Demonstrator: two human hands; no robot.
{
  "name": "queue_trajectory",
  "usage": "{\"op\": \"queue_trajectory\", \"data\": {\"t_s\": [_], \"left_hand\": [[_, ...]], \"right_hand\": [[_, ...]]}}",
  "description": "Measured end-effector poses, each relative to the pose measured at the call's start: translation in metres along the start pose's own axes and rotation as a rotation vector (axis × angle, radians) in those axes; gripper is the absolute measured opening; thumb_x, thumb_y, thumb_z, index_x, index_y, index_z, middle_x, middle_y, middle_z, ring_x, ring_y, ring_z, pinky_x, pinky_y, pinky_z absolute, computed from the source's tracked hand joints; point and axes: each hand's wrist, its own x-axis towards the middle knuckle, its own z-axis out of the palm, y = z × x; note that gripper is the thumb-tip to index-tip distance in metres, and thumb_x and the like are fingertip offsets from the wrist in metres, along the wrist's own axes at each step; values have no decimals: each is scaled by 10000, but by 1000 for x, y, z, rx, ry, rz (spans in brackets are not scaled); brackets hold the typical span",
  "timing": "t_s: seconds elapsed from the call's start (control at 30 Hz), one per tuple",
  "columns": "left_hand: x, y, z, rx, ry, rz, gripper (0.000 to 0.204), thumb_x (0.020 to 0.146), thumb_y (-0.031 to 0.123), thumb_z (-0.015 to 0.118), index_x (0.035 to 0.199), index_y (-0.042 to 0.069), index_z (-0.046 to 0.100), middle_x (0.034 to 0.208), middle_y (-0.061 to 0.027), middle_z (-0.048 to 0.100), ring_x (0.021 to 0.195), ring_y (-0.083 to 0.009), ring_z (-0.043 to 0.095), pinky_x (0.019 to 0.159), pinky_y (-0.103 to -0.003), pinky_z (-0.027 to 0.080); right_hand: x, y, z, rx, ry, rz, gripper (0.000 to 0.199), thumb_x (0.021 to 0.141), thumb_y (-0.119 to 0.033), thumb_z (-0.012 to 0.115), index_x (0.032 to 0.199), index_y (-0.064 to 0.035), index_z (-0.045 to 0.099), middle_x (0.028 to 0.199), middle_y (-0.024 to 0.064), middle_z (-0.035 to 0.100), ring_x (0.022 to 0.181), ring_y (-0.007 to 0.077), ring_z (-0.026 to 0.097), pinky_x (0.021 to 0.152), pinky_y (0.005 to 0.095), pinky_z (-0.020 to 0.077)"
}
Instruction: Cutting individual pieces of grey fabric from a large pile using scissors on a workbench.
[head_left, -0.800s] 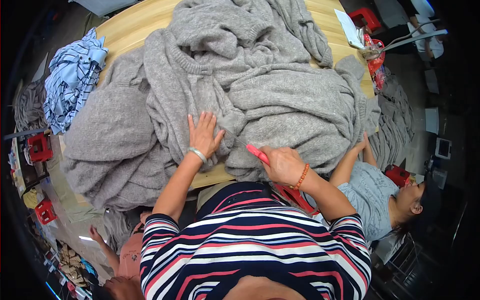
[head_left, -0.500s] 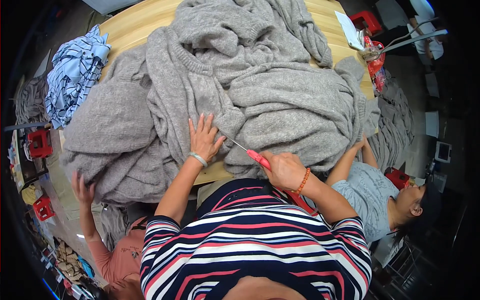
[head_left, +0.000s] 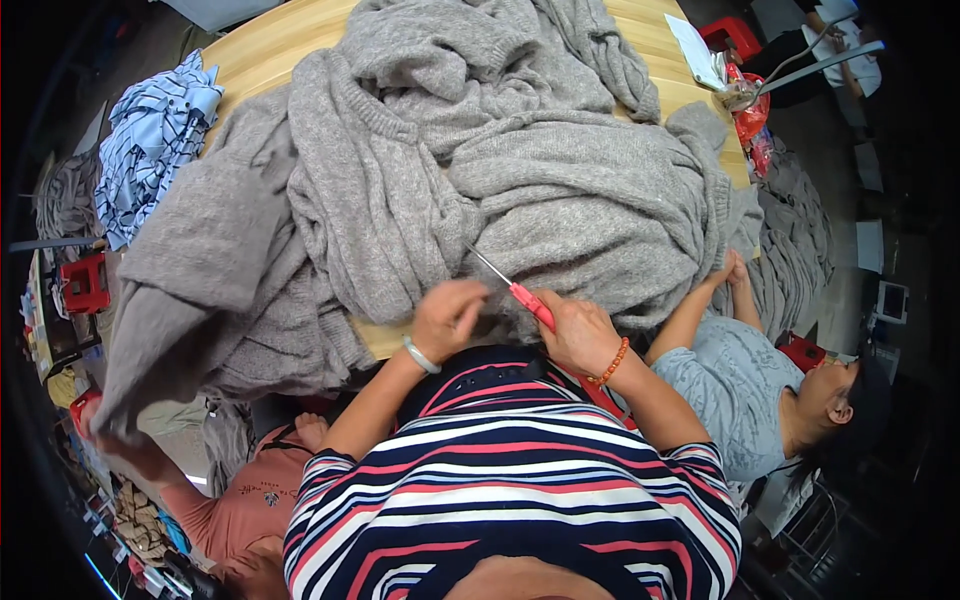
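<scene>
Since the earlier frame, the left co-worker's arm (head_left: 150,462) has swung outward with a flap of gray knitwear (head_left: 190,250), and the left hand (head_left: 450,318) has come off the pile. From left to right: one blue striped cloth bundle (head_left: 160,140) lies beyond and well left of the left hand, at the edge of the surface (head_left: 262,45), with bare wood beside it. Just left of the left hand, a narrow bare strip marks the near edge. That hand is released, loosely curled and blurred; one pale bangle (head_left: 419,357) rings its wrist. Knitwear fills most of the room ahead of both hands, its pieces too overlapped to count. One pink-handled tool (head_left: 530,303) is grasped in the right hand (head_left: 580,335), its thin shaft directed forward-left to a fold; tip contact is uncertain. One beaded bracelet (head_left: 617,364) encircles the right wrist. Well beyond, rightward, lies one white paper pad (head_left: 697,55).
</scene>
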Motion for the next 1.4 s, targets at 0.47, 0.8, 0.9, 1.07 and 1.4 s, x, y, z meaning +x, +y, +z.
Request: {"op": "queue_trajectory", "data": {"t_s": [0.47,0.8,0.9,1.07,1.4], "left_hand": [[11,-85,-7,747,-57,-114,582,836,302,662,1346,67,509,1429,-131,463,1401,-352,319,1090,-579,258],[14,-93,-34,251,19,-169,313,832,209,682,1128,110,659,1253,-105,616,1228,-336,525,1026,-487,347],[53,-89,-49,536,238,-72,374,855,241,653,1212,131,630,1322,-124,574,1277,-335,482,1012,-483,362],[95,-134,-48,817,27,-204,449,896,279,579,1322,137,563,1426,-157,484,1347,-343,401,1054,-501,353],[103,-130,-81,1055,225,-108,736,788,452,694,1421,164,450,1514,-195,357,1396,-396,307,1099,-572,237]], "right_hand": [[-9,-8,-10,-86,-194,33,269,878,-250,563,1050,-51,619,808,233,677,800,422,669,701,532,515],[-10,2,5,20,-45,-37,229,898,-262,542,995,-61,593,835,229,677,813,420,667,716,538,505],[-11,-4,3,75,-2,-6,216,889,-246,541,997,-67,594,839,227,678,813,423,666,720,539,506],[1,-1,10,12,2,-30,261,876,-272,583,1088,-122,609,827,203,682,811,409,670,710,526,517],[-9,25,11,144,75,-28,281,859,-215,610,1102,-74,597,833,201,685,833,393,670,749,494,515]]}}
